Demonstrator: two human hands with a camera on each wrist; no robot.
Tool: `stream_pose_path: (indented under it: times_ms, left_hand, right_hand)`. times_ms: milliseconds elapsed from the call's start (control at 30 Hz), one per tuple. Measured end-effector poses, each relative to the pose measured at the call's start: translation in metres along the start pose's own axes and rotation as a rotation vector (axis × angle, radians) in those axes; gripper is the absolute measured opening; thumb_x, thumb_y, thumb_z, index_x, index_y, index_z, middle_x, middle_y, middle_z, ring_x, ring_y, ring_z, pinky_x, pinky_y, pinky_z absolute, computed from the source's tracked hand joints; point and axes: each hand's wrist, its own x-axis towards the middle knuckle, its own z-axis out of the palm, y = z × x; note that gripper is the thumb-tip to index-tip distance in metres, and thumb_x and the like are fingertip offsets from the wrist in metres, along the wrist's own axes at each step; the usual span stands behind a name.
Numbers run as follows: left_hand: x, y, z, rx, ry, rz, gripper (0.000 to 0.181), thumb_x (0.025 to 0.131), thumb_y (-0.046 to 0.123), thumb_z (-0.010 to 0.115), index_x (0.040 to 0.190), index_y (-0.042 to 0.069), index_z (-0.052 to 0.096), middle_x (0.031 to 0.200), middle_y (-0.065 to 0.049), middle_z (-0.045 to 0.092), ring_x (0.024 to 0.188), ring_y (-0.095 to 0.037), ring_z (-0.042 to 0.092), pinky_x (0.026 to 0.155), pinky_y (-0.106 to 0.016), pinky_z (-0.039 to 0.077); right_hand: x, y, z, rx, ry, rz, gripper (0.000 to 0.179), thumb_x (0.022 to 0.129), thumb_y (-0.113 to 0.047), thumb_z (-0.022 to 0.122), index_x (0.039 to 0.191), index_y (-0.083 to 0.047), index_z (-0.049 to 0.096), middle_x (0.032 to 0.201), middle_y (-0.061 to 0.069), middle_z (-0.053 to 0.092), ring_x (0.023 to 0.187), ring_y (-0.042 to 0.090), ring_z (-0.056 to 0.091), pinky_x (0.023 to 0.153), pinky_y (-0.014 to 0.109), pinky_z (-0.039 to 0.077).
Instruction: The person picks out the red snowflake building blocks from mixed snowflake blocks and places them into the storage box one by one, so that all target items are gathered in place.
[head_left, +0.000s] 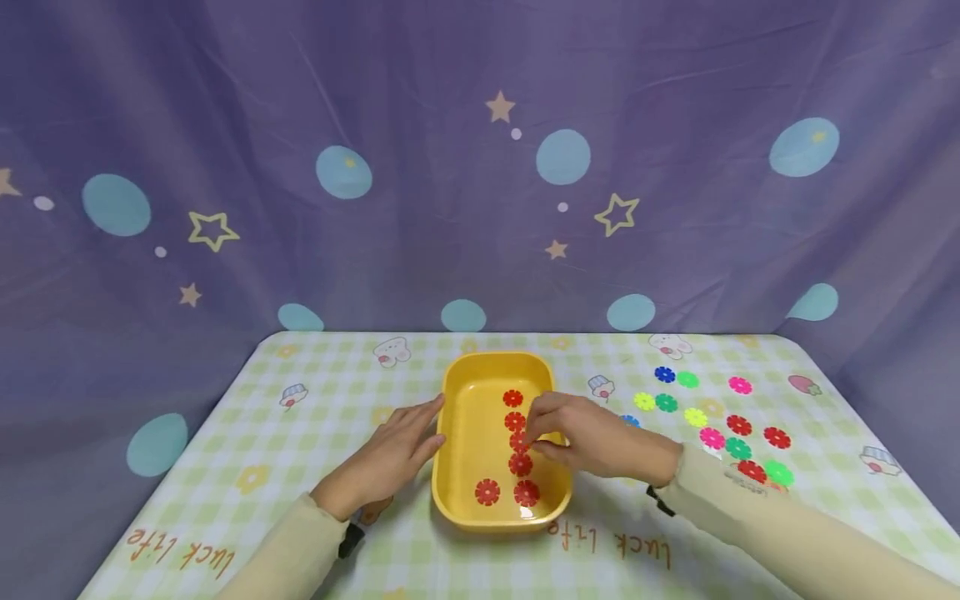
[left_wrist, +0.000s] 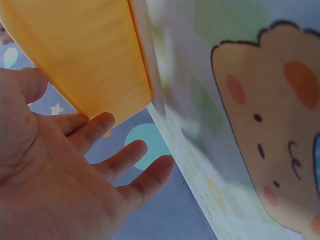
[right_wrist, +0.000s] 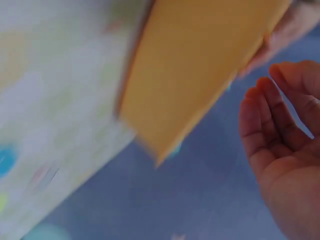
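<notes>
A yellow tray (head_left: 459, 433) sits at the table's centre, and inside it red snowflake discs (head_left: 514, 421) run in a line from 12 o'clock down to 6, with one more disc at about 7 o'clock. The right hand (head_left: 592, 437) reaches over the tray's 3 o'clock rim, fingers curled, its fingertips (head_left: 534, 435) meeting on the third disc (head_left: 519, 442) in the line; it looks pinched, though the contact is small. The left hand (head_left: 390, 457) lies with straight, relaxed fingers against the tray's 9 o'clock wall, steadying it.

I'd judge the discs light, thin, stiff plastic with notched edges, liable to slide on the glossy tray floor; taking one by its rim between thumb and forefinger seems best. More discs (head_left: 705, 421) in mixed colours are scattered on the checked tablecloth (head_left: 315, 433) at 3 o'clock, well apart from the tray.
</notes>
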Motion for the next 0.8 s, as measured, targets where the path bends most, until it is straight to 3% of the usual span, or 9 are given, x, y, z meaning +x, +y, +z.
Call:
stream_pose_path:
  times_ms: [133, 233, 467, 667, 800]
  left_hand:
    - [-0.001, 0.001, 0.001, -0.005, -0.001, -0.010, 0.058, 0.102, 0.037, 0.042, 0.152, 0.017, 0.021, 0.152, 0.003, 0.027, 0.136, -0.021, 0.026, 0.107, -0.054, 0.021]
    - [-0.001, 0.001, 0.002, -0.007, -0.006, -0.013, 0.058, 0.102, 0.038, 0.041, 0.152, 0.018, 0.021, 0.152, 0.004, 0.026, 0.136, -0.019, 0.026, 0.108, -0.052, 0.022]
    - [0.000, 0.001, 0.000, 0.005, -0.012, -0.017, 0.060, 0.101, 0.045, 0.036, 0.153, 0.018, 0.019, 0.153, 0.004, 0.025, 0.136, -0.018, 0.025, 0.108, -0.051, 0.022]
    - [0.000, 0.002, 0.002, 0.003, -0.003, -0.026, 0.058, 0.102, 0.037, 0.040, 0.153, 0.019, 0.019, 0.152, 0.003, 0.027, 0.136, -0.020, 0.026, 0.107, -0.053, 0.022]
    - [0.000, 0.003, 0.001, 0.004, -0.002, -0.027, 0.057, 0.102, 0.037, 0.040, 0.153, 0.019, 0.020, 0.152, 0.002, 0.027, 0.135, -0.021, 0.027, 0.107, -0.054, 0.021]
  right_hand:
    - [-0.047, 0.018, -0.026, -0.066, 0.124, 0.066, 0.013, 0.082, -0.006, 0.073, 0.088, -0.018, 0.072, 0.094, -0.011, 0.058, 0.085, 0.005, 0.054, 0.074, 0.024, 0.049]
    - [-0.085, 0.030, -0.039, -0.109, 0.162, 0.194, 0.020, 0.079, -0.004, 0.075, 0.089, -0.021, 0.071, 0.093, -0.012, 0.058, 0.082, 0.006, 0.056, 0.071, 0.026, 0.051]
    - [-0.151, 0.058, -0.055, -0.101, 0.131, 0.577, 0.022, 0.080, -0.001, 0.074, 0.097, -0.015, 0.072, 0.096, -0.005, 0.062, 0.087, 0.018, 0.058, 0.071, 0.037, 0.052]
    - [-0.197, 0.098, -0.053, -0.075, 0.130, 0.764, 0.015, 0.080, -0.003, 0.072, 0.094, -0.007, 0.072, 0.091, 0.002, 0.065, 0.082, 0.024, 0.058, 0.070, 0.041, 0.050]
    - [-0.215, 0.113, -0.050, -0.053, 0.096, 0.802, 0.015, 0.080, -0.003, 0.071, 0.095, -0.006, 0.073, 0.092, 0.003, 0.064, 0.080, 0.022, 0.056, 0.071, 0.041, 0.049]
